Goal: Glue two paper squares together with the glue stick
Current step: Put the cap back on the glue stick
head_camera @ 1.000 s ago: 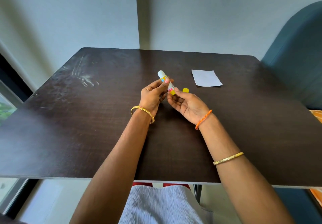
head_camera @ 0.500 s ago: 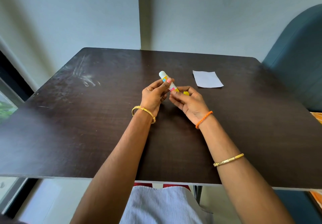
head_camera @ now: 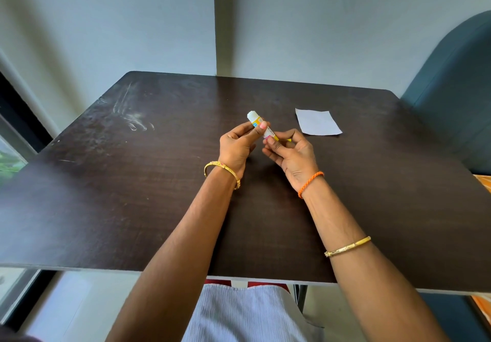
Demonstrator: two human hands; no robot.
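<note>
Above the middle of the dark table (head_camera: 132, 195) both hands hold a glue stick (head_camera: 255, 121), a white tube with a coloured label and a yellow base. Its white end points up and to the left. My left hand (head_camera: 237, 145) pinches the upper part between thumb and fingers. My right hand (head_camera: 291, 153) has its fingertips closed on the yellow lower end. Something small and yellow (head_camera: 288, 140) peeks out behind the right fingers. White paper (head_camera: 317, 123) lies flat on the table to the right of the hands, apart from them; whether it is one sheet or two stacked, I cannot tell.
A teal chair back (head_camera: 451, 89) stands at the right of the table. A wall rises just behind the far edge. A window frame (head_camera: 16, 134) is at the left. My lap in striped cloth (head_camera: 239, 315) shows below the near edge.
My right hand has moved up to the glue stick and closed its fingertips on the yellow end. The left hand has held the tube almost still.
</note>
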